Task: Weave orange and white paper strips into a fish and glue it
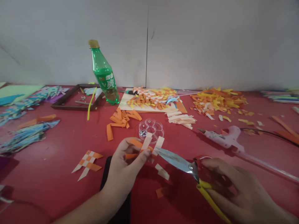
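Observation:
My left hand [126, 168] pinches a small woven piece of orange and white paper strips [146, 146] just above the red table [58, 146]. My right hand [238, 189] grips scissors [179, 163] with red and yellow handles. The blades point left, and their tips touch the edge of the woven strips. A finished woven orange and white piece [88, 160] lies on the table to the left. Small cut paper scraps [162, 171] lie under the scissors.
A green soda bottle [104, 73] stands at the back beside a dark wooden frame [74, 98]. A clear round container [151, 128], loose orange strips [121, 119], a glue gun [224, 138], a scrap pile [217, 101] and blue paper strips [25, 133] surround the work spot.

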`<state>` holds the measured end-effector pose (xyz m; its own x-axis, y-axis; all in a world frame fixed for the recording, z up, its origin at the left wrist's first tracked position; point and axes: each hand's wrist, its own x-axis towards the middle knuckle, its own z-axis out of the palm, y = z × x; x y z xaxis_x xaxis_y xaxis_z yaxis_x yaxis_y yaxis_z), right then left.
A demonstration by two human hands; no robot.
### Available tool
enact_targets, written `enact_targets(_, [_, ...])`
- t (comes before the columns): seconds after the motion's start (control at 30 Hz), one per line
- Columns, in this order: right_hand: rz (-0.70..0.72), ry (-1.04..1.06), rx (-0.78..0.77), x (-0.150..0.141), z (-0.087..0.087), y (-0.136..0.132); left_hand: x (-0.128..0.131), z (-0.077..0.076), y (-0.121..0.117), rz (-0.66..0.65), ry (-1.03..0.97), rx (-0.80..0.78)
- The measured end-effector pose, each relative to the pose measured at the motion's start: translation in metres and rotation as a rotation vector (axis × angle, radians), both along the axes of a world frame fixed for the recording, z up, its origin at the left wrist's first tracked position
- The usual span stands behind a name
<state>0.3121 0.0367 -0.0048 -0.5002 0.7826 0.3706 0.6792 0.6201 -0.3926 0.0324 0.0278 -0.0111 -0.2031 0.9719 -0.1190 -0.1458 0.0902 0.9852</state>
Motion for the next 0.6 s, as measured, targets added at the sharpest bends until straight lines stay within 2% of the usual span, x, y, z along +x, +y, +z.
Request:
enact_targets(0.4, [0.038,-0.043,-0.072,-0.003,0.004,0.004,0.003,0.01,0.001,-0.023,-0.042,0.014])
enact_targets(0.6, [0.028,-0.001,-0.099,0.001,0.0,0.003,0.003,0.009,-0.003,-0.015,-0.015,-0.006])
